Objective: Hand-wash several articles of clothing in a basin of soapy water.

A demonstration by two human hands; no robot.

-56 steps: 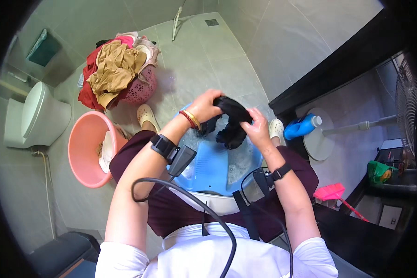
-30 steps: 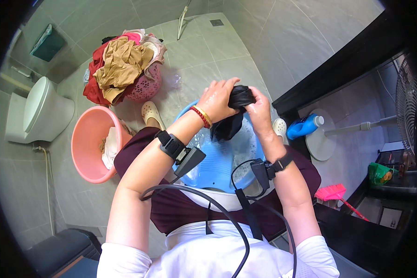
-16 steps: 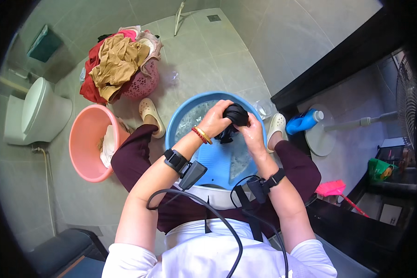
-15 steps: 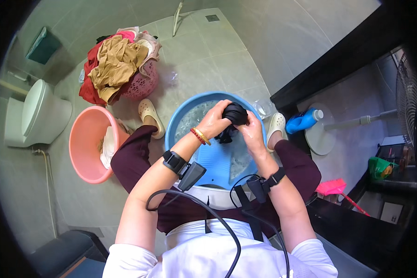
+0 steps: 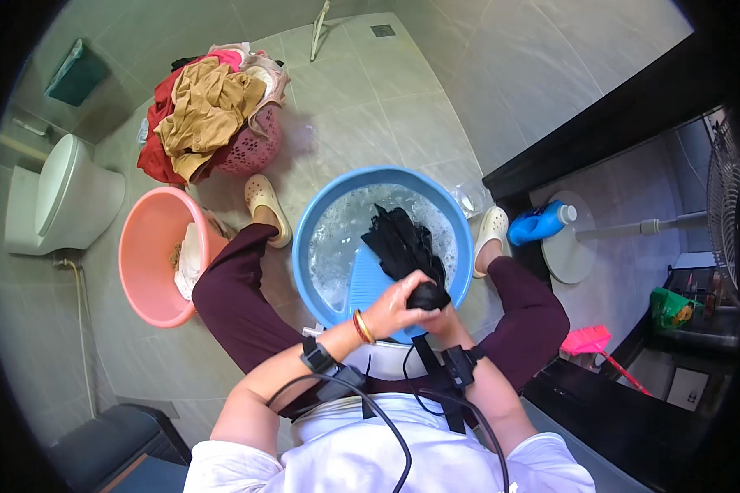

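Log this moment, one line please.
left hand: gripping bunched black cloth; right hand: gripping same cloth; loose end: over round blue plastic basin, sudsy water inside

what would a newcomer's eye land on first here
Probably the round blue basin of soapy water at centre, with the left hand and right hand gripping black cloth over its near edge. Next, the tan and red clothes heaped on a pink basket at upper left, then the salmon tub at left.
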